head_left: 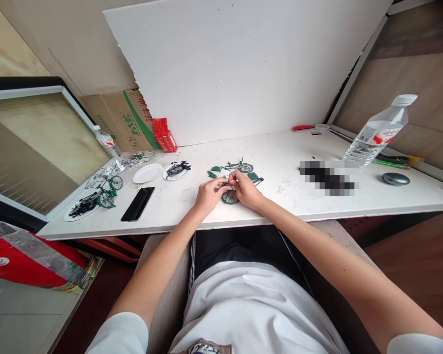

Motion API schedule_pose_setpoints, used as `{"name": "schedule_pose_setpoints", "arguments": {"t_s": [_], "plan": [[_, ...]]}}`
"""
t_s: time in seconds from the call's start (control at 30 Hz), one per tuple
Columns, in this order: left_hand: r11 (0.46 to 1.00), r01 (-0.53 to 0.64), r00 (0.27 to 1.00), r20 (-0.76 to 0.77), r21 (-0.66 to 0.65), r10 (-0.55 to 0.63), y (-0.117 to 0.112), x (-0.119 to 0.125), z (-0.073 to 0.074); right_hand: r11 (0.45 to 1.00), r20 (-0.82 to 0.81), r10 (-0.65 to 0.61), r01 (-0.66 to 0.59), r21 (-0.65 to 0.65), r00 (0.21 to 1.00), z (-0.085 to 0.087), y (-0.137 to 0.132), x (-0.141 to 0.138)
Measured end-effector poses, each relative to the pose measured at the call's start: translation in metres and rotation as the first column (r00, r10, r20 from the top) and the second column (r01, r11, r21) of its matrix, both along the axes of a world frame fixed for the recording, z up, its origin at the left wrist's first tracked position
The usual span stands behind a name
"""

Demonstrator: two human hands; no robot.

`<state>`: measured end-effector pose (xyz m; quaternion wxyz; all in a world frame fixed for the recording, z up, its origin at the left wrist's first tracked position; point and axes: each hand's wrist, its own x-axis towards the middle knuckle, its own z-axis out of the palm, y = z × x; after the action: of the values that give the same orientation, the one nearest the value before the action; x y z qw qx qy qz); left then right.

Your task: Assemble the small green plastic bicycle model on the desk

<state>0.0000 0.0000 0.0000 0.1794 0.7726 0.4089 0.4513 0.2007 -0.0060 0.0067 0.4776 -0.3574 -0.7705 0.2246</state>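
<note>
My left hand [209, 192] and my right hand [246, 191] meet near the table's front edge with fingertips pinched together. Between them is a small green model bicycle part, mostly hidden by the fingers. A spoked model bicycle wheel [229, 197] shows just below the fingertips. Beyond my hands lies another green model bicycle section with a wheel [245, 167]. Small green pieces [214, 169] lie beside it, and a flat green piece [252, 175] is close to my right hand.
On the left are a green model bicycle [109, 191], a phone [138, 204], a white plate [147, 173] and two plates of black parts, one with a visible pile [177, 169]. A red box [164, 135] stands behind. Rightward are a water bottle [380, 132] and a dark rounded object [395, 179].
</note>
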Motion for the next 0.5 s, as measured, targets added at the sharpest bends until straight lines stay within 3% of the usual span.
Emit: {"name": "schedule_pose_setpoints", "arguments": {"t_s": [0.33,0.5], "plan": [[0.997,-0.022,0.999,-0.023,0.075,0.024,-0.0028,-0.0014,0.0048,0.997,-0.012,-0.019,0.020,0.077,1.000,-0.0013,0.0021,-0.0014],[0.997,-0.005,0.999,0.044,0.077,0.001,0.0024,-0.0018,0.0038,0.995,-0.034,-0.041,0.044,0.088,0.999,-0.0024,0.0026,-0.0006]]}}
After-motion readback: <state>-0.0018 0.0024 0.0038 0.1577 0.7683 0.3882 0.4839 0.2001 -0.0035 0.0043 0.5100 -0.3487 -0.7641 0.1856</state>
